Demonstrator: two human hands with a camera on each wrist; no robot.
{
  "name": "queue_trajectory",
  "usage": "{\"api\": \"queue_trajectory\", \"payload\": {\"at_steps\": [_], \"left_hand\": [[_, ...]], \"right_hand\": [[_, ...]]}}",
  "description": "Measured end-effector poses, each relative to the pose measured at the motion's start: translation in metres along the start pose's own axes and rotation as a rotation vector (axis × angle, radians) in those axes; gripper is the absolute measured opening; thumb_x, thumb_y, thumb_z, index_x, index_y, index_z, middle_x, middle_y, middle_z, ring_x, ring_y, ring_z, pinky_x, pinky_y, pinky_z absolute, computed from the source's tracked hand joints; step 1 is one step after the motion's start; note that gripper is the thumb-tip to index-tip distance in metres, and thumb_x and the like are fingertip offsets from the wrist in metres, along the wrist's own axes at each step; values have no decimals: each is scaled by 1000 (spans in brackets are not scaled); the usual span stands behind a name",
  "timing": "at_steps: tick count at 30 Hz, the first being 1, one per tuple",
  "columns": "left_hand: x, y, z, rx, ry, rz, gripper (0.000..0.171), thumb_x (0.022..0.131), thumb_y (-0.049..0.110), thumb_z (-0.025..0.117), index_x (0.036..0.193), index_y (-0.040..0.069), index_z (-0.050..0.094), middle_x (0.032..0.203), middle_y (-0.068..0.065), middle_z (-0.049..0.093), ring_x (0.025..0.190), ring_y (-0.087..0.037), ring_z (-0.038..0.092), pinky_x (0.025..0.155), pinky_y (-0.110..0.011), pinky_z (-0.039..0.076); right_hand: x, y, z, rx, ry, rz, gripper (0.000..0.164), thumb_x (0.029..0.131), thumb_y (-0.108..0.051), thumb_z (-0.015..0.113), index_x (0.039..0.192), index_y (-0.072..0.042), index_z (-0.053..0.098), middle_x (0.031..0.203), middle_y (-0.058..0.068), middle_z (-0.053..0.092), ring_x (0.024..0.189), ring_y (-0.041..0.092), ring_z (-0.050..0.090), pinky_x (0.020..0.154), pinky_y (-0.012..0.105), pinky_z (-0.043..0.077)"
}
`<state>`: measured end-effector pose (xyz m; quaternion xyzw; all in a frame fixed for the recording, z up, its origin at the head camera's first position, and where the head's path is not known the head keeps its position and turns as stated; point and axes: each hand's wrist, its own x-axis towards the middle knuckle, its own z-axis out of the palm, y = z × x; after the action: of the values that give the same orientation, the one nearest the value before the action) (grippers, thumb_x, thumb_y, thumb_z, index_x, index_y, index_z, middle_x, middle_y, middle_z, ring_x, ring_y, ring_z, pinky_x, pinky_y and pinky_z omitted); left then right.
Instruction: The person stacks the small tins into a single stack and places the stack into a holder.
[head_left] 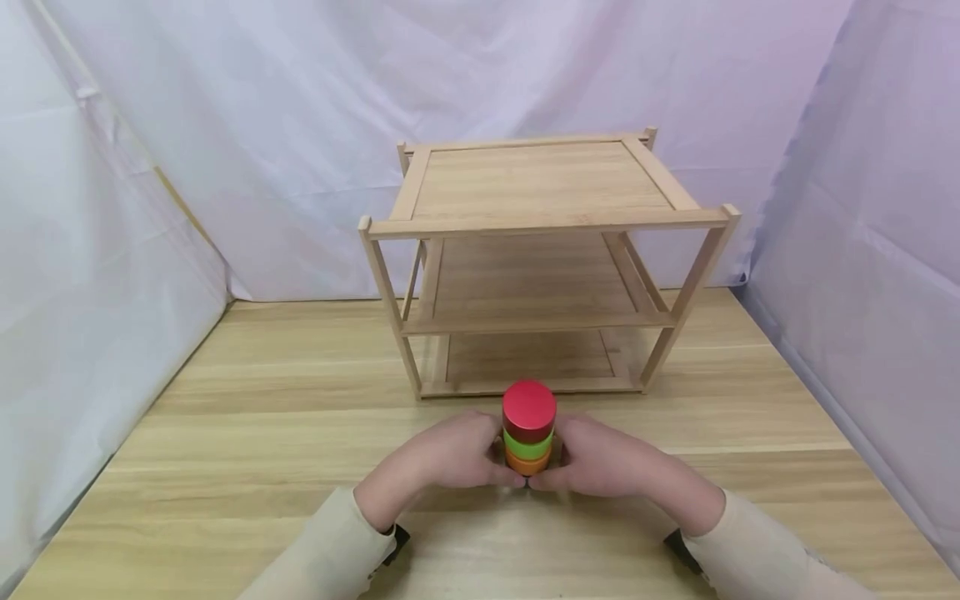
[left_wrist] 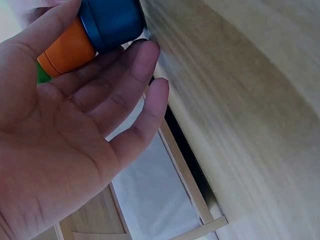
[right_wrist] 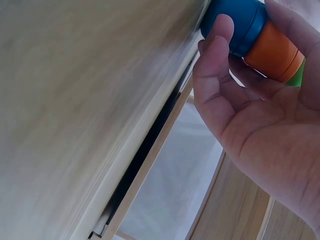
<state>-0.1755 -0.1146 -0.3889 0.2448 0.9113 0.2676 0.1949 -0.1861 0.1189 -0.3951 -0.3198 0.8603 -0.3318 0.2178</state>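
Observation:
A stack of small round canisters [head_left: 529, 410] stands upright on the table in front of the rack. From above it shows a red top, then green, then orange. Both wrist views reveal a blue canister [left_wrist: 112, 25] at the bottom, by the tabletop, with an orange one [right_wrist: 274, 52] over it. My left hand [head_left: 465, 450] holds the stack's left side, its thumb at the near face and fingers behind. On the opposite side my right hand [head_left: 603, 457] holds it likewise. The two thumb tips nearly meet in front. Red is outside both wrist views.
A three-tier wooden rack [head_left: 555, 225] stands just behind the stack. Wood-grain tabletop [head_left: 262, 392] extends to both sides and toward me. White cloth [head_left: 315, 167] hangs at the back, left and right.

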Motion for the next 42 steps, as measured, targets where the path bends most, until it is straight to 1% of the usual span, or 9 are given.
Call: {"api": "queue_trajectory", "payload": {"at_steps": [5,12,19,22,27,29,32,39,42], "left_hand": [[-1,-1,0,-3,-7,8,42,87,36,89,119,16,70,103,6,77,86,-5,64,81,-26,54],[-3,-5,-3,0,2,13,43,86,36,89,120,17,71,105,7,77,87,-5,65,82,-28,55],[0,-3,-3,-10,-16,7,48,86,36,90,125,17,70,113,5,78,96,-8,69,88,-30,58],[1,-1,-4,-7,-12,7,47,86,35,90,125,17,71,114,3,78,98,-10,71,89,-31,58],[1,1,-6,7,-9,6,46,85,32,91,124,17,71,114,4,78,97,-10,70,89,-31,58],[0,2,-5,9,-9,4,46,85,30,91,124,17,71,114,4,77,98,-10,70,89,-31,58],[-1,3,-5,14,-9,1,46,85,29,92,124,17,71,114,4,77,98,-10,70,89,-31,58],[0,5,-5,36,4,1,47,85,30,91,125,17,71,115,3,77,97,-8,69,89,-31,58],[-1,5,-5,29,8,5,46,85,29,92,124,17,71,114,4,77,95,-8,68,88,-30,57]], "right_hand": [[-3,-1,1,1,-3,26,51,89,-31,87,131,-15,63,121,-4,73,100,12,65,89,38,56],[-1,-2,2,-5,-4,17,47,89,-31,86,127,-14,65,112,-4,72,83,13,61,71,29,52],[-4,-3,1,-4,-11,33,47,89,-29,86,127,-12,65,109,-2,72,82,12,61,70,29,52],[-5,-4,-3,-6,-3,37,51,89,-31,87,131,-13,63,115,-1,72,84,13,62,71,30,53],[-9,-8,-15,41,2,59,64,87,-35,89,142,-19,59,124,1,69,76,14,65,65,31,56],[-10,-10,-19,56,2,63,71,86,-35,90,146,-19,56,122,2,68,70,14,65,61,31,56],[-10,-14,-22,52,9,44,77,84,-32,91,149,-16,53,119,2,69,70,13,66,61,30,57],[-8,-16,-20,54,-2,45,60,85,-27,91,136,-16,62,120,1,70,70,16,65,62,30,56],[-7,-14,-16,62,-9,47,58,84,-26,91,134,-16,63,123,2,69,71,16,65,62,30,56]]}}
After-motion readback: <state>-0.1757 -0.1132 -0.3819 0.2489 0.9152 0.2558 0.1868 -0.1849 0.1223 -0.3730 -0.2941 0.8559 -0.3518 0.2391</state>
